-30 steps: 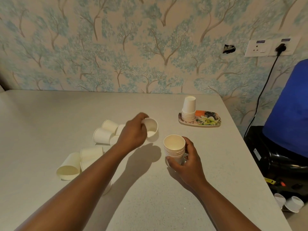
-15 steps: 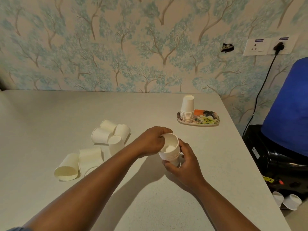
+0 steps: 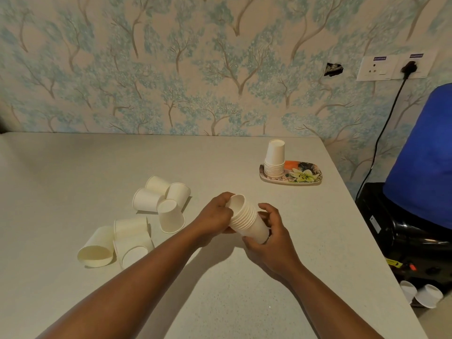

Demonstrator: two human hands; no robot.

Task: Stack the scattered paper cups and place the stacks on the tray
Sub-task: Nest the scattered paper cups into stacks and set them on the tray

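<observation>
Both hands hold a stack of white paper cups [image 3: 247, 220], tilted with its mouth up and to the left, above the middle of the table. My left hand [image 3: 215, 215] grips the rim end; my right hand [image 3: 271, 234] curls round the bottom end. Several loose white cups [image 3: 168, 209] lie on their sides to the left, in a far cluster and a near cluster [image 3: 115, 243]. A flowered tray [image 3: 305, 176] stands at the back right, bearing an upside-down cup stack [image 3: 275, 159] on its left end.
The table [image 3: 220, 302] ends at the right, close to the tray. Beyond that edge stand a black appliance [image 3: 403, 231] with a blue bottle [image 3: 423, 152], and two cups [image 3: 420, 293] lie on the floor. A patterned wall closes the back.
My left hand carried a single cup from the left pile and pushed it into the stack held by my right hand. The stack has since been lifted and tilted, both hands on it.
</observation>
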